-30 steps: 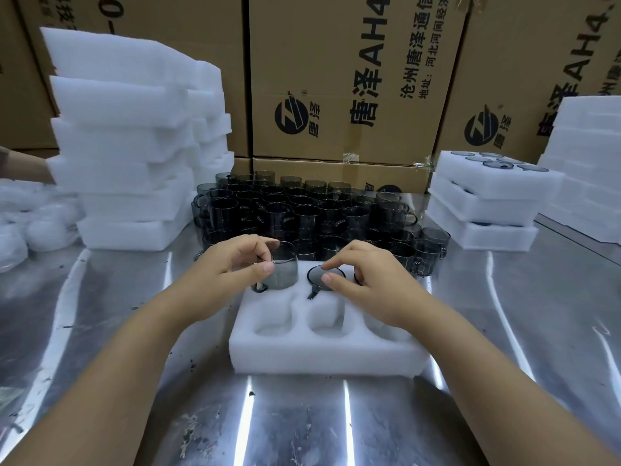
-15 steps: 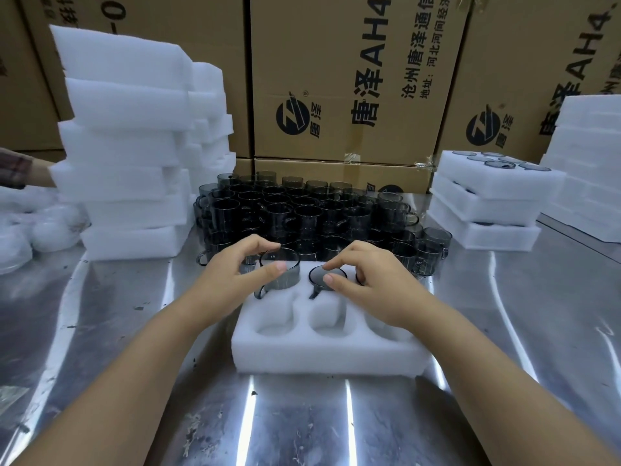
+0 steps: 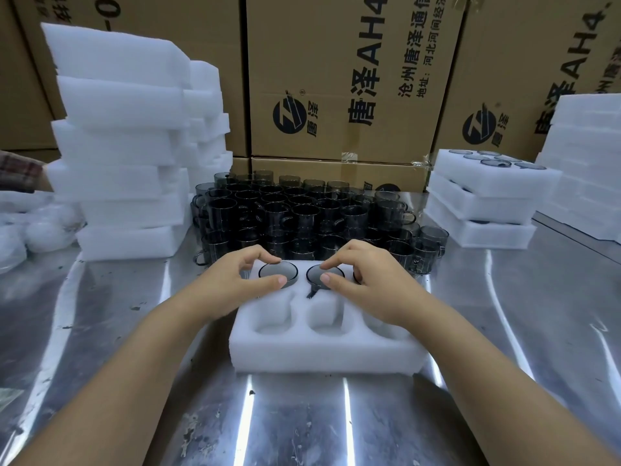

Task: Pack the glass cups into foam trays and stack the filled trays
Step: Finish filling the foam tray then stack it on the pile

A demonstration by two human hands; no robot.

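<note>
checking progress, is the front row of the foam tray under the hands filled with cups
No, the foam tray has its front row empty; cups sit only in its back row.

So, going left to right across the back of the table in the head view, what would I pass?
Tall stack of foam trays → crowd of dark glass cups → short stack of filled trays → another foam stack.
</note>
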